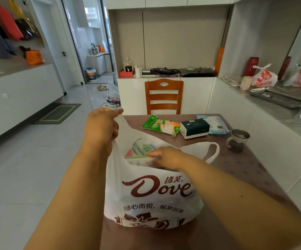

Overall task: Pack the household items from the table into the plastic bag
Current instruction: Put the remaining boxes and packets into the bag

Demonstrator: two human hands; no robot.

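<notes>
The plastic bag (153,193), white with brown print, stands at the near end of the table (245,170), at about 6 o'clock in the view, its mouth pulled open. It is thin, soft film and looks light and limp: it has no shape of its own, so I judge it must be held up by a handle loop while things go in. The left hand (101,127) is closed around the left handle, lifting it toward 11 o'clock. The other handle (213,150) droops free at 3 o'clock of the mouth. The right hand (166,156) reaches into the opening, fingers curled on a flat packet (142,149) among others inside; whether it grips or only presses it I cannot tell. Left on the table at 1 o'clock lie a tissue box (194,128), a green glove packet (161,124) touching it, and a pale blue packet (213,123) behind. These look light, the box stiff, the packets slippery.
</notes>
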